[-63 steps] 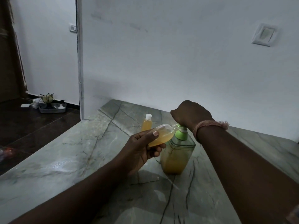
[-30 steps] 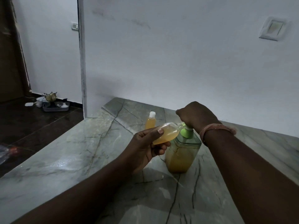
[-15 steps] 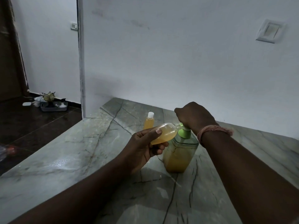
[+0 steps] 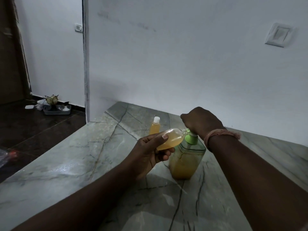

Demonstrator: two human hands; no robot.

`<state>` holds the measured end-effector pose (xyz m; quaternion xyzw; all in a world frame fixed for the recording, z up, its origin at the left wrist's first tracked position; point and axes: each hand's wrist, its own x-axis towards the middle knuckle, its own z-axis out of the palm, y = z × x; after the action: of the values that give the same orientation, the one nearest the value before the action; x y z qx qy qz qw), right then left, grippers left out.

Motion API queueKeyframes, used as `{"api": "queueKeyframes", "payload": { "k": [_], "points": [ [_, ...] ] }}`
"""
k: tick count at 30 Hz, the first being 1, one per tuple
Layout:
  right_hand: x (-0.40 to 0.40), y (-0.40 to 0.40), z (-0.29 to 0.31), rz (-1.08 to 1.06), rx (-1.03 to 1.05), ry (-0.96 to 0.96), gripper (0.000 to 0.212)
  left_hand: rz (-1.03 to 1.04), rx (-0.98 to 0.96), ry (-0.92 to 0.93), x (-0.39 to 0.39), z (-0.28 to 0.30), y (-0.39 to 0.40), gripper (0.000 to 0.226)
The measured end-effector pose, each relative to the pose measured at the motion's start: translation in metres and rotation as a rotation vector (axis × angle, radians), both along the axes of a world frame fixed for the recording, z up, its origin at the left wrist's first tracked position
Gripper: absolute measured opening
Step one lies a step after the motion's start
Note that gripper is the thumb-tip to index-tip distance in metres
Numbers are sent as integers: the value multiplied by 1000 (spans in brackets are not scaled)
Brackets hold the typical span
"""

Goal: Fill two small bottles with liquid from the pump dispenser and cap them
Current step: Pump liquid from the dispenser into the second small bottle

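My left hand grips a small clear bottle, tilted almost flat and partly filled with orange liquid; its uncapped mouth meets the green nozzle of the pump dispenser. The dispenser is a square clear bottle of orange liquid with a green pump collar, standing on the marble counter. My right hand rests closed on the pump head, which it hides. A second small bottle, orange-filled with a white cap, stands upright behind my left hand.
A white wall rises close behind the counter, with a switch plate at upper right. The counter's left edge drops to a dark floor, where a grey tray with small items sits far off.
The pump head has come up a little under my right hand, showing more of the collar. The small bottle stays at the nozzle, and the view has shifted slightly.
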<state>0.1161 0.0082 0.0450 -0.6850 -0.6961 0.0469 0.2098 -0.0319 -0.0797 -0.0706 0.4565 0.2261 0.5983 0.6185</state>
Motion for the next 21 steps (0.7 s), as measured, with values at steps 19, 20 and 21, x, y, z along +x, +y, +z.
{"api": "queueKeyframes", "payload": {
  "k": [19,20,21],
  "points": [
    [0,5,1,5,35,-65,25,11,-3,5,2,0,-2,25],
    [0,7,-2,9,32,-21,25,16,-1,7,1,-1,0,25],
    [0,8,-5,9,13,22,24,20,-1,7,1,-1,0,25]
  ]
}}
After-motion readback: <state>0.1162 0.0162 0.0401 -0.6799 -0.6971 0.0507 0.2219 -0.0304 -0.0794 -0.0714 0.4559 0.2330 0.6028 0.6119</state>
